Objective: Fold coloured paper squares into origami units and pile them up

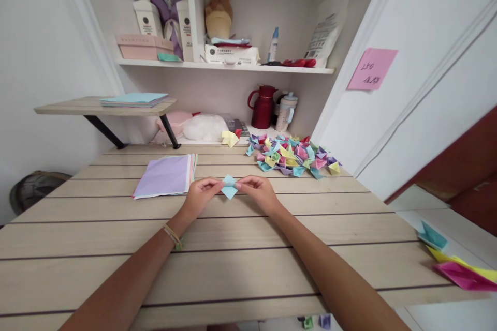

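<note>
A small light-blue piece of folded paper [229,192] is held between my two hands above the middle of the slatted table. My left hand [202,194] pinches its left corner between thumb and fingers. On the opposite corner, my right hand [259,191] has a like pinch. The paper looks diamond-shaped, with a crease or fold running across between the thumbs. Just left of my left hand lies a stack of coloured paper sheets [165,176], lilac on top. Beyond my right hand sits a heap of small folded paper boats [289,155] in many colours.
A yellow folded paper piece [230,138] lies at the table's back. Larger paper boats [464,273] stand at the right edge. A raised wooden stand [77,106] bears more paper [134,99]. At the back are a red jug [262,108] and a cup [286,113].
</note>
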`<act>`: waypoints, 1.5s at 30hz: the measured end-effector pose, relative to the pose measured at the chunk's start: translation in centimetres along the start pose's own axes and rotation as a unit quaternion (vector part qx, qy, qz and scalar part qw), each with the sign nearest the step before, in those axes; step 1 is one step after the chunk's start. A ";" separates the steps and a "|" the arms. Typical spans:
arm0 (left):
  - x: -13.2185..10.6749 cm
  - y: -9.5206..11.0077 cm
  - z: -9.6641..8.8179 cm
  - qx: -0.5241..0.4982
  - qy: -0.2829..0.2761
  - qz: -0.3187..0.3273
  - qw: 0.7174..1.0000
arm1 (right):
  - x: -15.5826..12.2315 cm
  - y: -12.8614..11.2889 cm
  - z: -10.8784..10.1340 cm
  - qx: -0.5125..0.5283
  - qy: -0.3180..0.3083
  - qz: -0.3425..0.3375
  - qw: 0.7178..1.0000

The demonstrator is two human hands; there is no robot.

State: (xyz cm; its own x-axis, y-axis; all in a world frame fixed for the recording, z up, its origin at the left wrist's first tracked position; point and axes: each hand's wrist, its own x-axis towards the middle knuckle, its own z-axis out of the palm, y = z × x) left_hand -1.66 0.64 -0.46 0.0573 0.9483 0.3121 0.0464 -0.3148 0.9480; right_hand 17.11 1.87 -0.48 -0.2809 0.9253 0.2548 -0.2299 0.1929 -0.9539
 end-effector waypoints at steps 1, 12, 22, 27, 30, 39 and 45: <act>0.0 0.0 0.0 0.017 -0.002 0.009 1.000 | 0.0 0.0 0.1 -0.004 0.004 0.002 1.000; -0.3 0.1 0.4 0.029 0.011 -0.004 0.999 | 0.1 0.3 0.3 -0.015 0.026 0.025 0.999; -0.2 0.5 0.1 0.029 0.097 0.003 0.995 | 0.0 0.0 0.3 -0.048 0.063 -0.005 0.997; -0.4 0.7 0.3 0.052 0.089 0.036 0.994 | 0.1 0.2 0.5 -0.068 0.088 -0.011 0.994; -0.5 0.7 0.5 0.057 0.058 0.038 0.996 | 0.1 0.2 0.4 -0.045 0.091 -0.025 0.995; -0.3 0.0 0.1 0.052 0.036 0.018 0.998 | 0.0 0.1 0.3 -0.070 0.041 -0.059 0.995; -0.2 -0.4 0.0 0.034 0.005 0.008 0.999 | -0.1 -0.1 0.0 -0.062 0.036 -0.040 0.997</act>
State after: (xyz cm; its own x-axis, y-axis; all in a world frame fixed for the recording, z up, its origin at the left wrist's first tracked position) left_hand -1.72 0.61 -0.86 0.0491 0.9437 0.3272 0.1137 -0.3307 0.9369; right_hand 17.17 1.76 -0.38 -0.1985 0.9255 0.3224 -0.1304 0.3011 -0.9446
